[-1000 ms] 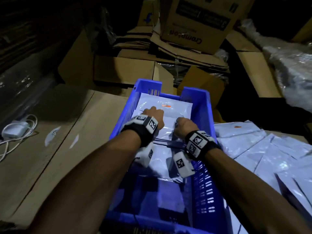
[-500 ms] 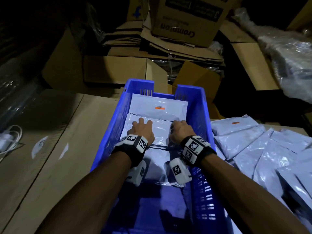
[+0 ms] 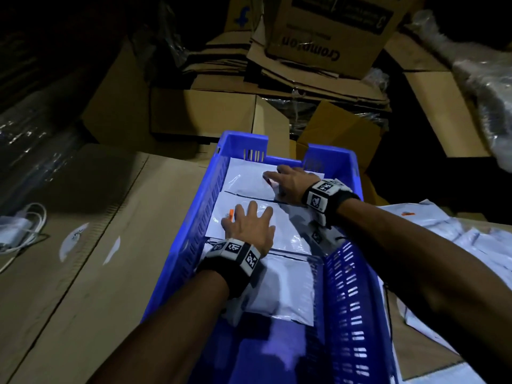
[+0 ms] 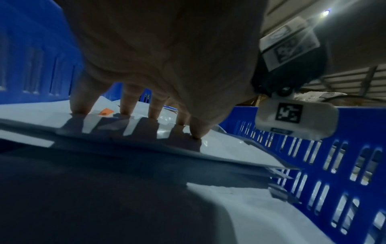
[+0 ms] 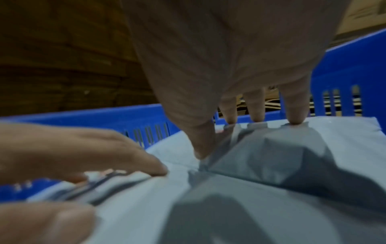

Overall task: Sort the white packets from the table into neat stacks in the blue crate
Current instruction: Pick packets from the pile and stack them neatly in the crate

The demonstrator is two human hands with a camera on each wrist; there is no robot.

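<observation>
left hand (image 3: pixel 249 227) flat, fingers spread, pressing middle packet (image 3: pixel 288 231) | right hand (image 3: pixel 291 181) flat on far packet (image 3: pixel 243 178) | blue crate (image 3: pixel 343 286) | nothing gripped

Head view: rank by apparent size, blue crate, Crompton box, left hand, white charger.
1. blue crate, largest by far.
2. Crompton box, cut off by the frame and farther away, so true size is unsure.
3. left hand.
4. white charger, smallest; dim and partly cropped.

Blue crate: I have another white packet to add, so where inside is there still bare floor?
The blue plastic crate shows bare floor only at its near end, between the nearest white packet and the near wall. Beyond that it is crowded: packets lie wall to wall, with the left hand and right hand pressing them.
</observation>
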